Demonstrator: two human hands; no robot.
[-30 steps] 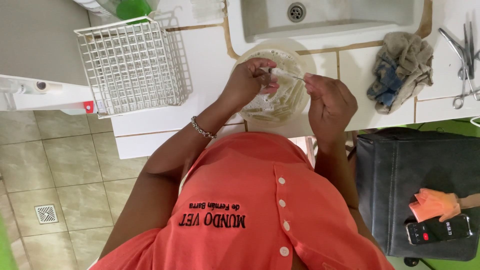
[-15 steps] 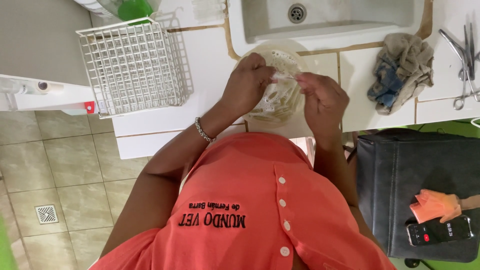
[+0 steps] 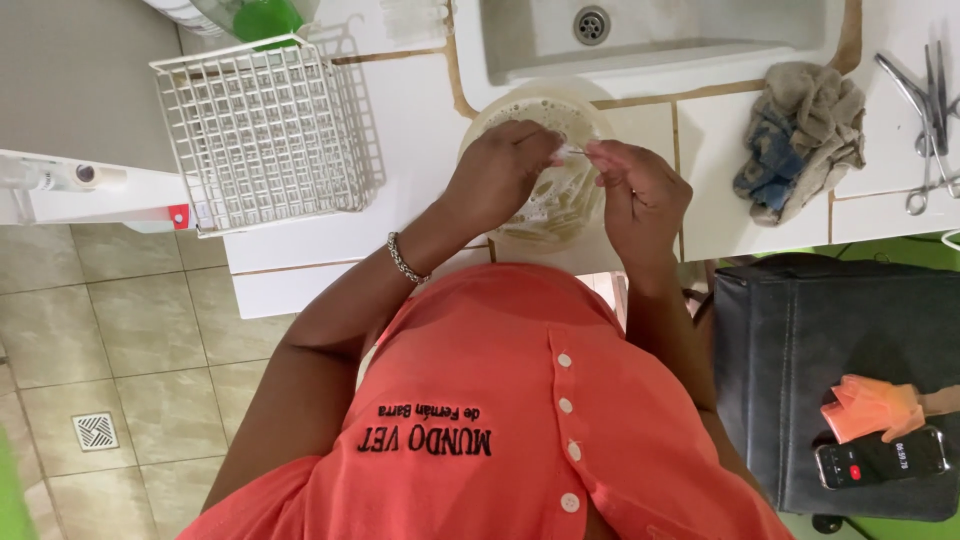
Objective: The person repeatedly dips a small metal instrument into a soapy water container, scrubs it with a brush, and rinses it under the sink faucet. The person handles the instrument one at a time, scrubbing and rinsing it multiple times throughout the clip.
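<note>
A round pale basin (image 3: pixel 520 105) of soapy water stands on the white tiled counter, just below the sink. Both hands hover over it. My left hand (image 3: pixel 505 175) and my right hand (image 3: pixel 640 195) pinch the two ends of a thin metal instrument (image 3: pixel 575 152) held between them above the foam. What lies under the water is hidden by my hands and the suds. I wear an orange button shirt and a bead bracelet (image 3: pixel 403 259) on the left wrist.
A white wire basket (image 3: pixel 265 130) sits on the counter to the left, a green bottle (image 3: pixel 262 18) behind it. The sink (image 3: pixel 660 35) is beyond the basin. A crumpled rag (image 3: pixel 800 135) and metal scissors and forceps (image 3: pixel 930 110) lie right. A dark bag (image 3: pixel 830 370) with a phone stands at lower right.
My hands have drawn closer together over the basin, and the thin instrument between them now shows only a short length.
</note>
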